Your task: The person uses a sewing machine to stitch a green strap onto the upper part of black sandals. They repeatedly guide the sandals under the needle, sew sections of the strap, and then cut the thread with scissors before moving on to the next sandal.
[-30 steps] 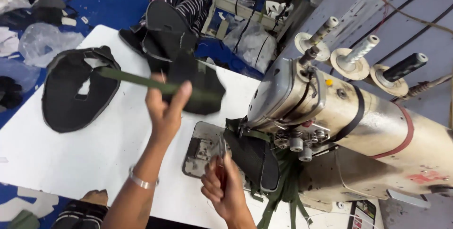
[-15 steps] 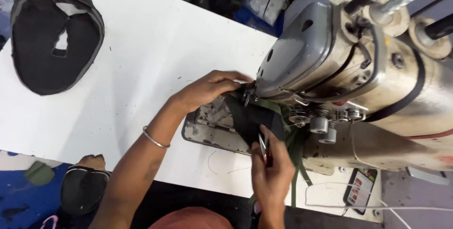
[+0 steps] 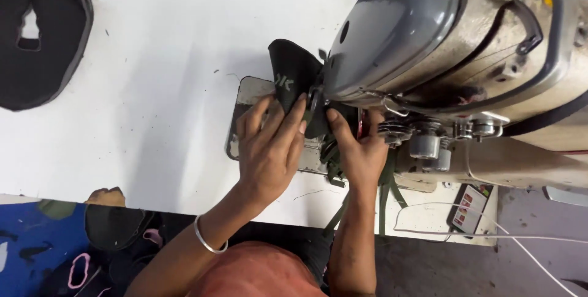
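My left hand (image 3: pixel 269 144) lies flat with spread fingers on a dark fabric piece (image 3: pixel 292 76) over the metal plate (image 3: pixel 245 98) of the sewing machine (image 3: pixel 441 46). A thin bangle is on that wrist. My right hand (image 3: pixel 361 147) pinches the same dark fabric right under the machine head, close to the needle area, which is hidden. A red-handled tool shows faintly behind the right hand's fingers. Olive green straps (image 3: pixel 386 196) hang down from the fabric over the table's front edge.
A large black cut fabric piece (image 3: pixel 37 40) lies at the far left of the white table (image 3: pixel 153 89). A small control box (image 3: pixel 468 208) with a white cable sits at the front right. Dark fabric pieces (image 3: pixel 110 229) lie on the blue floor below.
The camera has come closer. My left hand now lies flat on the fabric at the plate, and my right hand has moved up from below the plate to the machine head.
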